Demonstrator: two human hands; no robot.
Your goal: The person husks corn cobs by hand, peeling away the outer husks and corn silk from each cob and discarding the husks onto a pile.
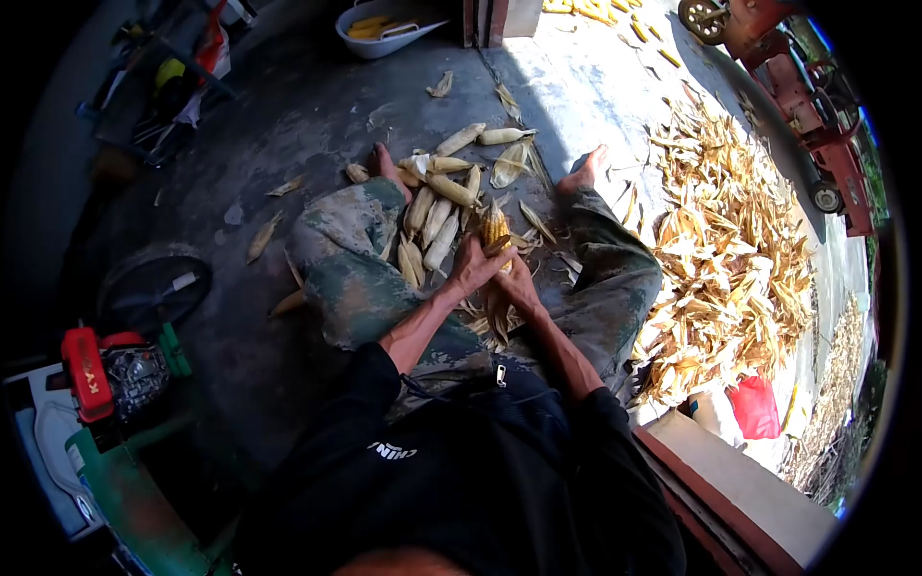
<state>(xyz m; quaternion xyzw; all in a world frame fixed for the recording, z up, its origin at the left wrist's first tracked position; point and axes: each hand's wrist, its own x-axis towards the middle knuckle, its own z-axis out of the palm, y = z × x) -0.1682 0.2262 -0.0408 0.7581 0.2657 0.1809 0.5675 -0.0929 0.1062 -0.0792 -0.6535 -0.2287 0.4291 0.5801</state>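
Note:
Between my bent knees I hold an ear of corn [496,227], its yellow kernels bare at the upper end and dry husk hanging below. My left hand [469,268] is closed around the ear from the left. From the right, my right hand [517,285] grips its lower part and the husk [497,317]; some fingers are hidden. Several ears still in pale husks [442,219] lie in a heap just left of and beyond my hands. A loose husk [510,165] rests on the floor past the heap.
A large pile of dry husks [730,259] spreads in sunlight to my right. A white basin [375,38] with yellow ears stands ahead. Left is a machine with a red engine [91,374]. A red vehicle [797,91] stands at far right, a door sill [730,490] near my right side.

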